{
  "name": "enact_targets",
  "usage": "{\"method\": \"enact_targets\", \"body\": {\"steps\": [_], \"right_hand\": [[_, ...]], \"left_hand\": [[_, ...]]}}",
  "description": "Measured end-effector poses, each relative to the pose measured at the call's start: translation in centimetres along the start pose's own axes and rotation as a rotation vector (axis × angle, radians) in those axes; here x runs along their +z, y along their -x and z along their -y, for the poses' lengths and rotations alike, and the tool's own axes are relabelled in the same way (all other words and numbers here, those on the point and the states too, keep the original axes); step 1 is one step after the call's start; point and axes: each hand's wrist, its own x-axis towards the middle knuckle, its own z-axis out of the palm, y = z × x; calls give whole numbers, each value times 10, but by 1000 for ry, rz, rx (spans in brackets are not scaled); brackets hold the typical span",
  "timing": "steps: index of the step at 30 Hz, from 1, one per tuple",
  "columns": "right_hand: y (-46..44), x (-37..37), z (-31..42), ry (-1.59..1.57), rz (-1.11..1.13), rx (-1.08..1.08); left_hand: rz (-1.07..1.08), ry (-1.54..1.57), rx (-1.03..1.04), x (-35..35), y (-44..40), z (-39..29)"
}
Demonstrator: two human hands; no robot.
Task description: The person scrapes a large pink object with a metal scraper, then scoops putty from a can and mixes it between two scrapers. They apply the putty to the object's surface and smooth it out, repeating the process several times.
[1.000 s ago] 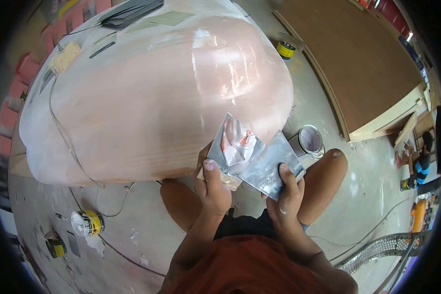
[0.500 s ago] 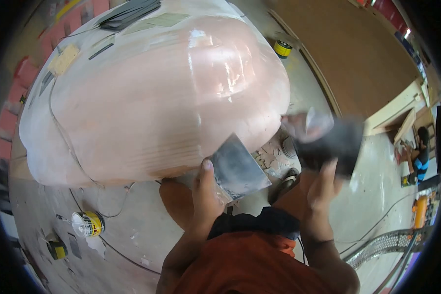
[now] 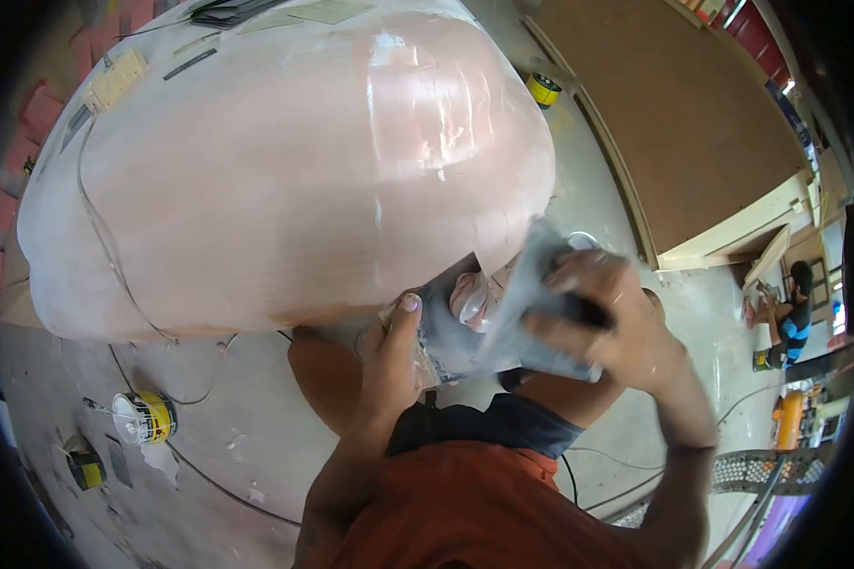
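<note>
My left hand [image 3: 396, 358] grips a metal plate [image 3: 436, 318], with pinkish putty [image 3: 471, 302] on it, just to that hand's right. My right hand [image 3: 621, 318] clasps a second plate [image 3: 533, 284] beside the putty. Beyond both hands curves a pale pink form [image 3: 247, 209].

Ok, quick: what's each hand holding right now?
Left hand: closed, holding a flat plate with pinkish paste on it.
Right hand: blurred, closed on a second plate.

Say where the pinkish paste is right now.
In the head view, just right of centre, the pinkish paste lies on the dark plate in the left hand, beside the blurred grey plate in the right hand.
</note>
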Motion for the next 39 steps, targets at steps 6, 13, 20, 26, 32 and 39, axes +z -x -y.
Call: {"method": "enact_targets", "body": {"steps": [6, 13, 20, 26, 32, 39], "right_hand": [[-27, -20, 12, 431, 429, -291], [-38, -10, 17, 389, 332, -296], [-41, 8, 13, 329, 397, -314], [-40, 5, 15, 353, 374, -297], [-34, 12, 15, 303, 319, -262], [-24, 29, 14, 209, 289, -216]], "left_hand": [[-101, -503, 206, -4, 8, -12], [-149, -765, 239, 7, 22, -33], [-174, -830, 404, 14, 30, -41], [-119, -935, 409, 11, 34, -50], [-160, -888, 470, 7, 32, -43], [-184, -845, 373, 15, 32, -45]]}}
